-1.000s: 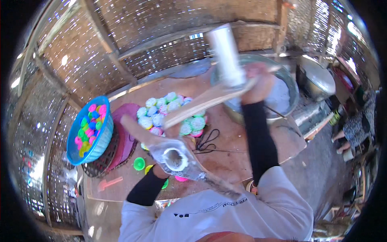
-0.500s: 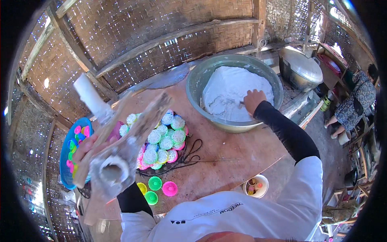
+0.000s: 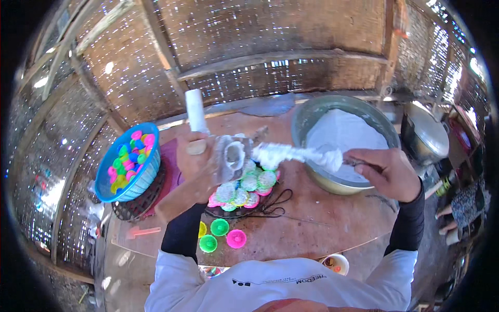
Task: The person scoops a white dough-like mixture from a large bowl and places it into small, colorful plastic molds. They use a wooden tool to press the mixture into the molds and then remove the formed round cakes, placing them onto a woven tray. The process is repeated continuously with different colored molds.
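Observation:
My left hand (image 3: 193,158) is wrapped round a wooden press (image 3: 179,200) with a round, white-smeared opening (image 3: 235,155); a white cylinder (image 3: 195,110) stands up beside the hand. Closed on a thin, dark utensil handle, perhaps a spoon, my right hand (image 3: 383,170) is near the basin's front rim. A blurred, sticky white mass (image 3: 296,154) stretches from the utensil towards the press opening. More of the white dough-like mass (image 3: 345,132) fills part of the large metal basin (image 3: 385,117). Below the press are several small coloured moulds (image 3: 249,182) holding white strands.
Green (image 3: 219,226) and pink (image 3: 236,238) cups sit on the brown table (image 3: 306,234) near me. A blue basket (image 3: 106,196) of colourful cups is at left, with an orange tool (image 3: 143,232) below. At right stand a lidded pot (image 3: 429,135) and another person (image 3: 465,203).
My right hand has come out of the basin with white mass on the utensil. The press has moved in front of me and turned. The whole view has shifted.

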Demonstrator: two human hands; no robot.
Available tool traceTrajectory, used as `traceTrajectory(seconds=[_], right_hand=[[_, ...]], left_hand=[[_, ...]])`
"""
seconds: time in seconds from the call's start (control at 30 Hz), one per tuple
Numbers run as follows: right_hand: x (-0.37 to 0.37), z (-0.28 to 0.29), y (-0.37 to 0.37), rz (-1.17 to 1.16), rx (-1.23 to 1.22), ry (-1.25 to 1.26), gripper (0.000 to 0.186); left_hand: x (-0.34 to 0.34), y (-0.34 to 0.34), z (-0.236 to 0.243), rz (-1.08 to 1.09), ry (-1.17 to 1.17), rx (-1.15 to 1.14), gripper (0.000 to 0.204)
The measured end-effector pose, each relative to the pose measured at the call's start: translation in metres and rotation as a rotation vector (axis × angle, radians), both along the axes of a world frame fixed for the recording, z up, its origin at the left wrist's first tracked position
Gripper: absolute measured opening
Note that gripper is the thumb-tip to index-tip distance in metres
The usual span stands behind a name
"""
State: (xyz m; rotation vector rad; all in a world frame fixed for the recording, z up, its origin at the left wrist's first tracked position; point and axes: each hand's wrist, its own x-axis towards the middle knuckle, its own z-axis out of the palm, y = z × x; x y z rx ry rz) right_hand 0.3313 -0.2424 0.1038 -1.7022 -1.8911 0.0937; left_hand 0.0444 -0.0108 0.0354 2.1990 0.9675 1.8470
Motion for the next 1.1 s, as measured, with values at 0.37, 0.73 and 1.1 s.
traceTrajectory(seconds=[0.37, 0.73, 1.1], right_hand=[[-0.114, -0.037, 0.061, 0.176, 0.349, -0.592, 0.038], [-0.202, -0.077, 0.122, 0.319, 0.625, 0.276, 0.055], [-0.167, -0.136, 0.092, 0.298, 0.406, 0.259, 0.041]], left_hand=[[-0.035, -0.017, -0.005, 0.093, 0.074, -0.168, 0.03], [-0.077, -0.023, -0.009, 0.312, 0.113, 0.16, 0.043], [-0.125, -0.001, -0.02, 0.238, -0.025, 0.216, 0.037]])
